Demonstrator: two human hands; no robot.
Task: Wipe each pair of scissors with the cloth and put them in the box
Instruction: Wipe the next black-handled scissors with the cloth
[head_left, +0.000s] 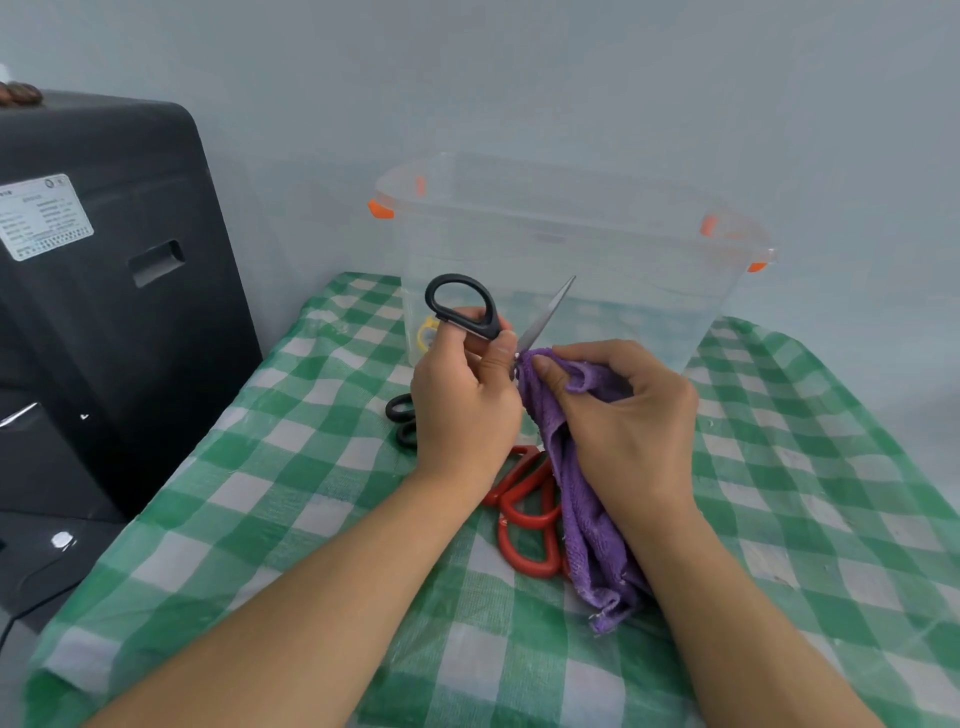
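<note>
Green-and-white checked cloth (291, 467) covers the table, with a pale wall behind and a black machine (104, 291) at the far left. Above the middle of the table the left hand (462, 400) grips the black-handled scissors (467, 306) by the handle, blade pointing up and to the right, while the right hand (618, 421) pinches the purple cloth (576, 499) around the base of that blade, the rest of it hanging down to the table. Just beyond the hands stands the clear box (597, 244) with orange clips, something yellow inside at its left; red-handled scissors (524, 514) lie under the hands, and another black-handled pair (402, 418) lies to their left.
</note>
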